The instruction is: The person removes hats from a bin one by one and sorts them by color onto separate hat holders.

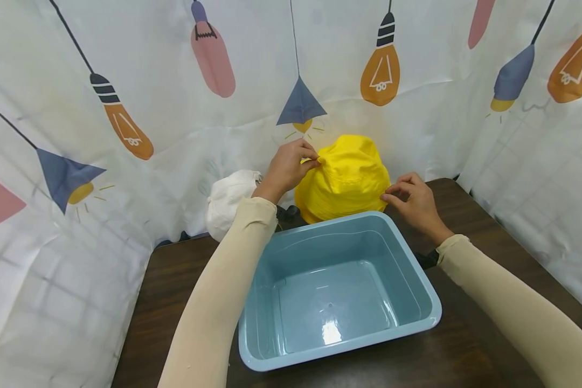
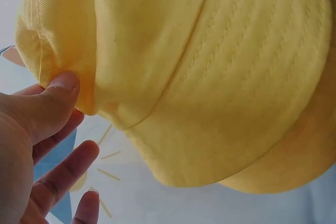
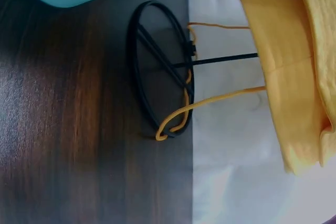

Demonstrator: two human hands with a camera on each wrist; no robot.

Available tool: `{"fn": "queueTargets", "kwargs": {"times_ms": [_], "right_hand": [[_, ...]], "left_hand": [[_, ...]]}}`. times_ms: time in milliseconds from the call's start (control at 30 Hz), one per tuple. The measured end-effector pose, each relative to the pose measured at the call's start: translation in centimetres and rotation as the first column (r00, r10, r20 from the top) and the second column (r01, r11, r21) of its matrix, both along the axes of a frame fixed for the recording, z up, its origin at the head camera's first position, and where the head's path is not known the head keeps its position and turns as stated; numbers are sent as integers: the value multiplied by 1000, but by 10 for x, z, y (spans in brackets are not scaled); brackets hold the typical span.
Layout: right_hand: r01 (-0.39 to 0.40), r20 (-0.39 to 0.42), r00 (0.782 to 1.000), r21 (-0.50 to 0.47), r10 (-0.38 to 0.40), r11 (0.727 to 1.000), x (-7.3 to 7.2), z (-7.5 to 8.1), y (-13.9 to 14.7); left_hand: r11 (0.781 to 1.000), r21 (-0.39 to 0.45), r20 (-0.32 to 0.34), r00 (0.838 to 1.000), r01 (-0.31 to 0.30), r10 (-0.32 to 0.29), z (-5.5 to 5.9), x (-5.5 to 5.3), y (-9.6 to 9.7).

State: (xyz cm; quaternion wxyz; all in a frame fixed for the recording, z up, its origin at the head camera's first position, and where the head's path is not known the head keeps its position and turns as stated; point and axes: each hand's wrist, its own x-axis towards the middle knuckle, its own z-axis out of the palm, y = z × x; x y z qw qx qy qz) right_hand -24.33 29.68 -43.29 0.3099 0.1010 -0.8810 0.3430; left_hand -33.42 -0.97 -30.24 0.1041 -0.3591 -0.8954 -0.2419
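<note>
A yellow bucket hat [image 1: 346, 172] with a stitched brim [image 2: 236, 103] sits raised at the back of the table. My left hand [image 1: 288, 167] pinches the cloth of its crown on the left side, thumb [image 2: 62, 90] in front, with the other fingers spread lower down. At the right edge of the brim, my right hand [image 1: 414, 207] pinches with thumb and forefinger; that hand is out of sight in the right wrist view. Beneath the hat shows a thin black wire stand [image 3: 134, 72] with a round base, and an orange cord [image 3: 210, 99] hangs from the hat around it.
A blue-grey plastic basin [image 1: 339, 350] stands on the dark wooden table [image 1: 174, 291], in front of the hat and between my forearms. Left of the hat is a white cap [image 1: 230, 196]. A white curtain [image 1: 252, 124] printed with lamps hangs close behind.
</note>
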Motion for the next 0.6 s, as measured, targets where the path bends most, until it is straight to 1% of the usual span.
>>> {"fn": "queueTargets", "kwargs": {"times_ms": [133, 200, 300, 433, 533, 600], "right_hand": [[-22, -26, 999, 1, 22, 1000, -1, -1, -2], [-28, -24, 999, 12, 28, 1000, -1, -1, -1], [-48, 3, 999, 51, 48, 998, -3, -3, 4], [-68, 58, 996, 109, 62, 992, -8, -12, 10], [-74, 78, 995, 118, 65, 990, -15, -18, 10], [-76, 89, 994, 110, 66, 991, -17, -20, 9]], "left_hand": [[1000, -5, 0, 1000, -7, 7, -1, -1, -2], [1000, -14, 1, 1000, -11, 11, -1, -1, -2], [999, -44, 1, 1000, -20, 20, 0, -1, -2], [993, -113, 0, 999, -41, 42, 2, 0, -1], [988, -146, 2, 999, -52, 53, 2, -1, 0], [989, -140, 5, 999, -53, 54, 1, -1, 0]]}}
